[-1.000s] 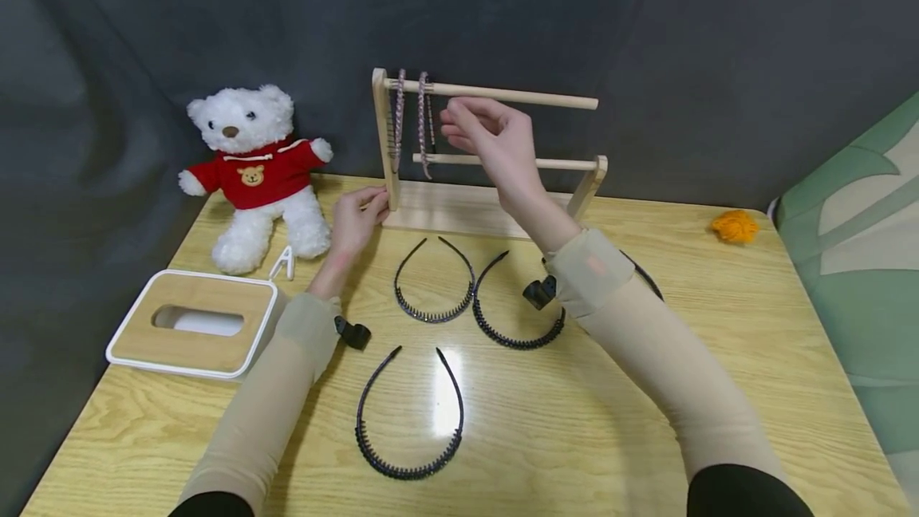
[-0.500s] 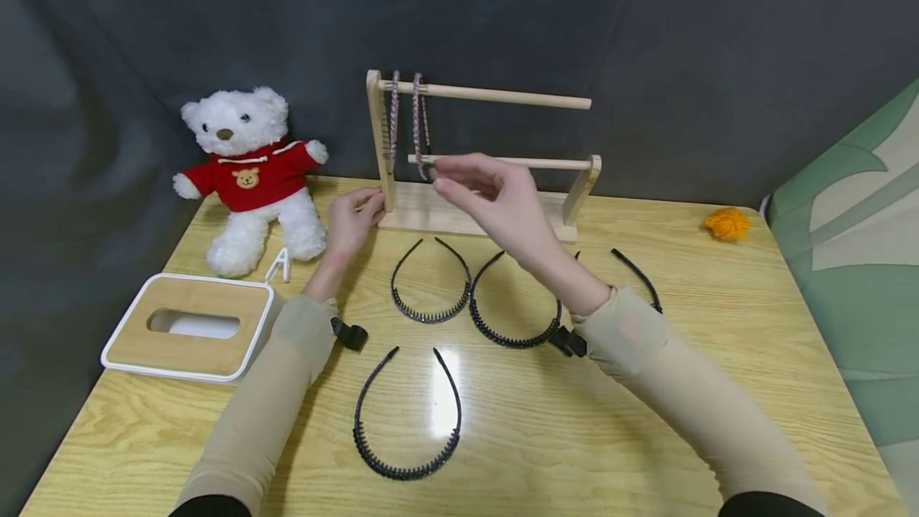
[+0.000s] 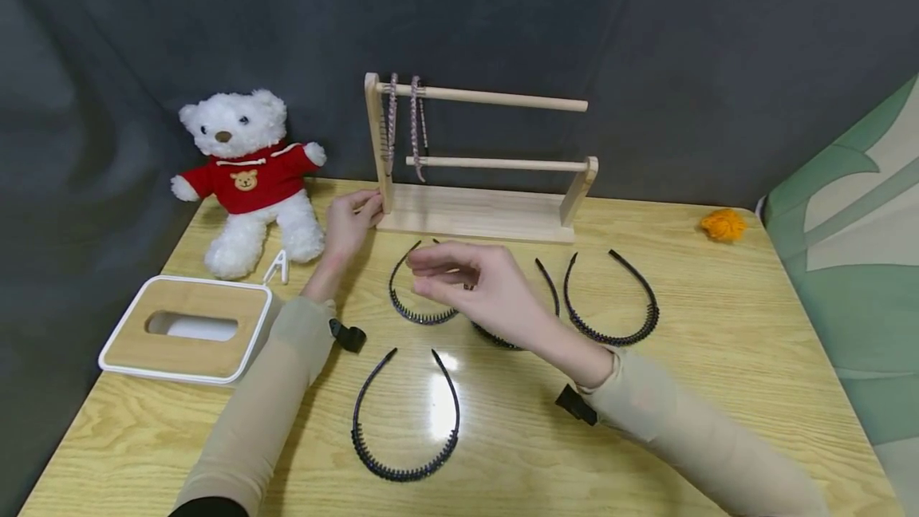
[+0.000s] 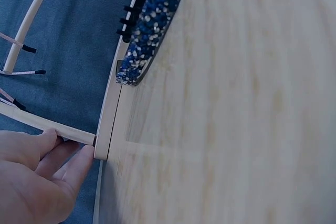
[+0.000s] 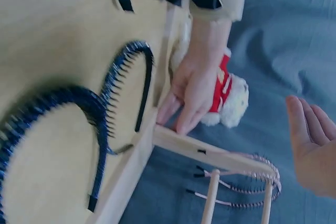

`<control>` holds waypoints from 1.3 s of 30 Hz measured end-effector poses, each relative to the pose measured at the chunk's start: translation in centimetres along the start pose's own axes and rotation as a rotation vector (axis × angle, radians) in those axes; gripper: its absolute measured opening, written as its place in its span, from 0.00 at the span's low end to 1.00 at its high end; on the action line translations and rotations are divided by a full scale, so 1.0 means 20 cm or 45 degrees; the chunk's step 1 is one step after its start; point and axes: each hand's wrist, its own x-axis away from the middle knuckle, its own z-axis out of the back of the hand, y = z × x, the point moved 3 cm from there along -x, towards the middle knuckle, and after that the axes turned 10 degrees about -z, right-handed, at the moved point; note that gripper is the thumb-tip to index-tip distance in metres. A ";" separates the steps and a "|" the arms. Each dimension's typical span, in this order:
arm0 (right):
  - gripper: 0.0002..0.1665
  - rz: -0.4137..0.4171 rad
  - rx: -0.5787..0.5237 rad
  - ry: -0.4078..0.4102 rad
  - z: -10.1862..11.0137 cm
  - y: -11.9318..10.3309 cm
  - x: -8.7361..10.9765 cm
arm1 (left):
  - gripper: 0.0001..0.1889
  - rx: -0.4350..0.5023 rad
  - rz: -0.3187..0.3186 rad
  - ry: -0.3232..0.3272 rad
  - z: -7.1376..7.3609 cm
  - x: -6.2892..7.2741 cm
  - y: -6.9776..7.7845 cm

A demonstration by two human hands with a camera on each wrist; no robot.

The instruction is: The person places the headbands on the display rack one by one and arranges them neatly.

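My left hand (image 3: pixel 348 223) is at the lower left of a wooden headband rack (image 3: pixel 477 212). In the left wrist view its thumb and fingers pinch the rack's side post (image 4: pixel 58 128) near the base. Two pinkish toothed headbands (image 3: pixel 414 122) hang at the left end of the upper rod. Out in front of the rack, my right hand (image 3: pixel 484 290) hovers over the table, fingers loosely bent with nothing between them. It partly covers two dark toothed headbands, the left one (image 3: pixel 416 317) and the middle one (image 3: pixel 553 286). Another dark headband (image 3: pixel 612 339) lies to its right, and one (image 3: pixel 404 475) nearer me.
A white teddy bear in a red hoodie (image 3: pixel 251 182) sits left of the rack. Before it are a white letter A (image 3: pixel 278 266) and a tissue box with a wooden lid (image 3: pixel 190 349). An orange fluffy ball (image 3: pixel 723 225) lies at the back right. A dark curtain (image 3: pixel 646 62) hangs behind.
My right hand has come down from the rack's upper rod toward me, over the dark headbands. My left hand keeps its grip on the post. The hanging headbands stay on the rod.
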 end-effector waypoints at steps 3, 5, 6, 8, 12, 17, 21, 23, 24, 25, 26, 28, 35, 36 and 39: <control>0.20 0.002 0.081 -0.050 -0.04 0.03 0.04 | 0.15 0.000 0.000 0.004 0.00 0.00 -0.01; 0.21 0.022 0.133 -0.084 -0.07 0.05 0.07 | 0.15 -0.015 0.003 0.004 0.00 0.00 -0.01; 0.22 0.030 0.159 -0.100 -0.08 0.06 0.08 | 0.14 -0.020 0.003 0.006 0.00 0.00 -0.01; 0.22 0.057 0.213 -0.124 -0.10 0.08 0.10 | 0.14 -0.036 0.002 0.006 0.00 0.00 -0.01; 0.22 0.106 0.298 -0.170 -0.15 0.11 0.15 | 0.14 -0.071 -0.013 -0.005 0.01 0.00 -0.01; 0.24 0.209 0.457 -0.242 -0.22 0.17 0.21 | 0.14 -0.079 -0.019 -0.008 0.01 0.01 -0.01; 0.26 0.290 0.572 -0.282 -0.27 0.21 0.26 | 0.14 -0.076 -0.031 -0.009 0.01 0.01 0.00; 0.27 0.322 0.624 -0.314 -0.30 0.22 0.29 | 0.14 -0.074 -0.037 -0.012 0.01 0.01 0.00; 0.27 0.340 0.651 -0.337 -0.31 0.23 0.31 | 0.14 -0.077 -0.039 -0.014 0.00 0.00 0.00; 0.28 0.356 0.685 -0.364 -0.32 0.23 0.32 | 0.14 -0.075 -0.039 -0.013 0.00 0.00 0.00; 0.28 0.363 0.714 -0.391 -0.34 0.24 0.34 | 0.14 -0.073 -0.037 -0.013 0.00 0.00 0.00; 0.29 0.382 0.786 -0.431 -0.36 0.25 0.37 | 0.14 -0.076 -0.032 -0.014 0.00 0.00 0.00; 0.28 0.359 0.881 -0.496 -0.40 0.27 0.43 | 0.14 -0.077 -0.033 -0.007 0.00 -0.01 0.00; 0.28 0.358 0.890 -0.498 -0.40 0.28 0.43 | 0.14 -0.076 -0.032 -0.004 0.00 -0.01 0.00; 0.27 0.365 0.916 -0.514 -0.42 0.29 0.45 | 0.14 -0.078 -0.025 -0.005 0.00 -0.01 0.00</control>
